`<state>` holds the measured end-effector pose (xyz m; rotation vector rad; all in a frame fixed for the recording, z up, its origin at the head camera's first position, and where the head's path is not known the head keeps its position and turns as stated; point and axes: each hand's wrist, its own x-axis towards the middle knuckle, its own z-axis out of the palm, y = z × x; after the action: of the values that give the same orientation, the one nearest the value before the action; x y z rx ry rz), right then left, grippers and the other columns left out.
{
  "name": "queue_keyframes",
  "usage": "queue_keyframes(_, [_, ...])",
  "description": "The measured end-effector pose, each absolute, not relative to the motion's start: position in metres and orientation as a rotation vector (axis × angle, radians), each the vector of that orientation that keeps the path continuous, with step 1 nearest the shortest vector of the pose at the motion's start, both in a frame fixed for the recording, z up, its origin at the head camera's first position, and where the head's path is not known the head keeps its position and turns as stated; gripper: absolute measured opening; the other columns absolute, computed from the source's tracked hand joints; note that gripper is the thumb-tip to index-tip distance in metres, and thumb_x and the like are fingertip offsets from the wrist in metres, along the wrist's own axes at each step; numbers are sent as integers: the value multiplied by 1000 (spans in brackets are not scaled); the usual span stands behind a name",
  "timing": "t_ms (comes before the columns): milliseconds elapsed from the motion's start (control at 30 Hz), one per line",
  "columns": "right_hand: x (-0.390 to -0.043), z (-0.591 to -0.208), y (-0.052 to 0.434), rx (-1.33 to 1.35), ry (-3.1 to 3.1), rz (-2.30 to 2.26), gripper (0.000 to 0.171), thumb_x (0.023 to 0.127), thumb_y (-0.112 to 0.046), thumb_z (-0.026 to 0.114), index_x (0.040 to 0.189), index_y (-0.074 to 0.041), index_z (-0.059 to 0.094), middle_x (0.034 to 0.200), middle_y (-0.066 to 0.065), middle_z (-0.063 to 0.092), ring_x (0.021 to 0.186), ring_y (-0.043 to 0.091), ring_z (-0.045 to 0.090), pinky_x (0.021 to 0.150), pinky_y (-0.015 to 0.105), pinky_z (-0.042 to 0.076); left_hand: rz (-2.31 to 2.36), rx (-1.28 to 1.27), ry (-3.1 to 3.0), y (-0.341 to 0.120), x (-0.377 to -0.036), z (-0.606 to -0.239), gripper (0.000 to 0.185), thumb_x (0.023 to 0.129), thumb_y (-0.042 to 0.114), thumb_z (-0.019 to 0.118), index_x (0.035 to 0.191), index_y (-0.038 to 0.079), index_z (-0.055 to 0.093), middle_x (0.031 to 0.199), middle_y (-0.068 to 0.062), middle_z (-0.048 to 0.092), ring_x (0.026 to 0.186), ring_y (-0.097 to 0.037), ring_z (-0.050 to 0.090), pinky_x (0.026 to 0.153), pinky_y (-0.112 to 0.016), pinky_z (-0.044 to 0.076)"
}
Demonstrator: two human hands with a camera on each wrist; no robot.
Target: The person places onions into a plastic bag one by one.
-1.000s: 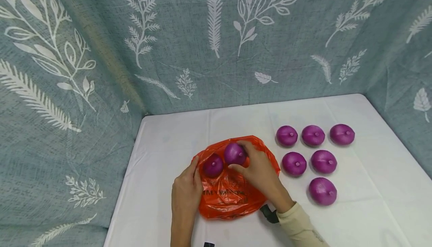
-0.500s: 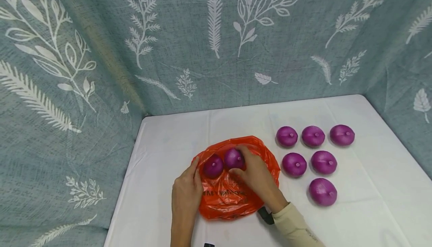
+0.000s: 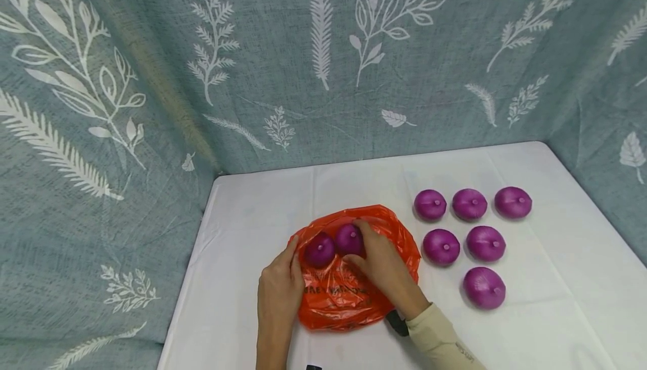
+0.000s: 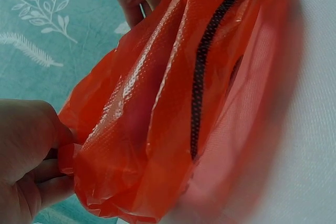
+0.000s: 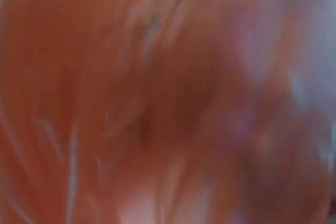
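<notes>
Head view: your right hand (image 3: 385, 266) grips a second onion (image 3: 349, 239) inside the orange bag (image 3: 343, 297); six onions (image 3: 464, 238) wait right of it. Left wrist view: your left hand (image 4: 26, 163) pinches the bag's edge. Right wrist view: only blurred orange.

Six purple onions (image 3: 461, 234) are sitting on my white tablecloth (image 3: 551, 302). Leaf-printed teal fabric (image 3: 323, 67) is hanging behind.

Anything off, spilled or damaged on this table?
Nothing stands out. Six purple onions sit in tidy rows on the white tablecloth. The left hand grips the orange plastic bag; the right hand holds one of two onions in it. No tears visible.
</notes>
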<state>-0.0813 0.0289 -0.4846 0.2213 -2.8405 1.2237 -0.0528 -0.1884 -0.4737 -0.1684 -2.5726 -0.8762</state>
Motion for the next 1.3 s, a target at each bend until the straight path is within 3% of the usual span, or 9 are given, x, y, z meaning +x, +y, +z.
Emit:
queue_keyframes(333, [-77, -469, 38, 219, -2832, 1171, 72, 88, -20, 88, 150, -7, 53, 129, 14, 73, 114, 31, 73, 97, 47, 60, -887, -164, -2583, -186, -52, -472, 36, 101, 0, 66, 137, 0, 70, 122, -21, 75, 100, -34, 77, 77, -46, 65])
queue_keyframes(467, [-73, -455, 45, 205, -2819, 1149, 72, 90, -21, 87, 151, -3, 53, 110, 17, 76, 89, 28, 74, 87, 45, 63, -892, -172, -2585, -185, -53, -472, 36, 102, 1, 66, 138, 0, 69, 123, -21, 75, 104, -35, 76, 78, -46, 65])
queue_keyframes(633, [-68, -437, 56, 159, -2793, 1141, 72, 93, -24, 85, 154, -7, 51, 110, 19, 76, 74, 26, 66, 74, 41, 59, -894, -166, -2589, -184, -52, -471, 37, 102, 1, 66, 139, 1, 69, 125, -21, 73, 108, -36, 75, 80, -47, 64])
queue_keyframes(700, [-67, -432, 62, 144, -2763, 1144, 71, 93, -25, 84, 154, -8, 51, 133, 19, 71, 90, 28, 73, 84, 44, 62, -893, -162, -2589, -184, -52, -471, 37, 102, 1, 66, 139, 1, 69, 126, -21, 73, 108, -35, 75, 80, -46, 64])
queue_keyframes(800, [-66, -424, 71, 134, -2726, 1156, 72, 95, -27, 83, 155, -6, 50, 143, 19, 66, 106, 34, 74, 97, 50, 60, -893, -161, -2585, -184, -53, -471, 37, 102, 1, 66, 139, 2, 69, 127, -20, 73, 109, -35, 74, 81, -46, 64])
queue_keyframes(1067, [-62, -408, 100, 28, -2660, 1117, 70, 97, -30, 80, 155, -8, 50, 132, 27, 69, 113, 45, 71, 97, 58, 58, -892, -159, -2581, -183, -52, -470, 37, 102, 2, 67, 139, 2, 69, 127, -19, 73, 108, -35, 75, 81, -46, 64])
queue_keyframes(1167, [-63, -405, 112, -7, -2628, 1093, 68, 97, -28, 79, 155, -7, 51, 119, 29, 71, 89, 42, 72, 95, 57, 59, -883, -160, -2582, -183, -52, -471, 37, 102, 2, 67, 138, 2, 69, 125, -20, 74, 103, -35, 76, 78, -46, 65])
queue_keyframes(1267, [-62, -401, 123, -56, -2602, 1055, 67, 98, -28, 79, 155, -5, 51, 107, 28, 72, 67, 34, 62, 92, 58, 60, -883, -159, -2583, -183, -52, -471, 37, 102, 2, 67, 138, 2, 69, 125, -20, 74, 103, -35, 77, 77, -46, 65])
queue_keyframes(1300, [-62, -399, 127, -72, -2591, 1048, 68, 97, -27, 79, 155, -4, 51, 107, 29, 72, 69, 35, 62, 90, 58, 60, -884, -158, -2584, -183, -52, -471, 37, 102, 2, 67, 138, 2, 69, 125, -20, 74, 103, -35, 77, 78, -46, 65])
